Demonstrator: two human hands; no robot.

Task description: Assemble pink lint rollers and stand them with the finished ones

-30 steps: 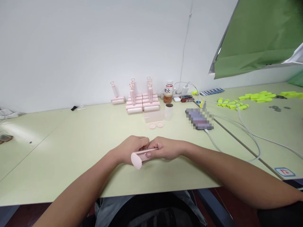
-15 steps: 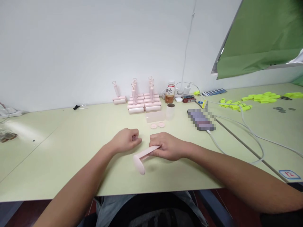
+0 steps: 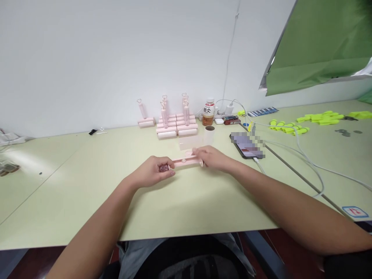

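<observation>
Left hand (image 3: 153, 171): fingers curled around a small translucent pinkish piece (image 3: 163, 168), fingertips at the left end of a pale-pink plastic trough-shaped part (image 3: 189, 161). Right hand (image 3: 211, 157): gripping that part's right end, knuckles up. Hands apart, the part spanning them, roughly level over the pale green surface (image 3: 186, 211); both forearms angle inward. Behind: amber bottle with white label (image 3: 208, 112), large dark characters, smaller print illegible. Far right: blue-bordered white sticker (image 3: 355, 212), red marking, reading uncertain.
</observation>
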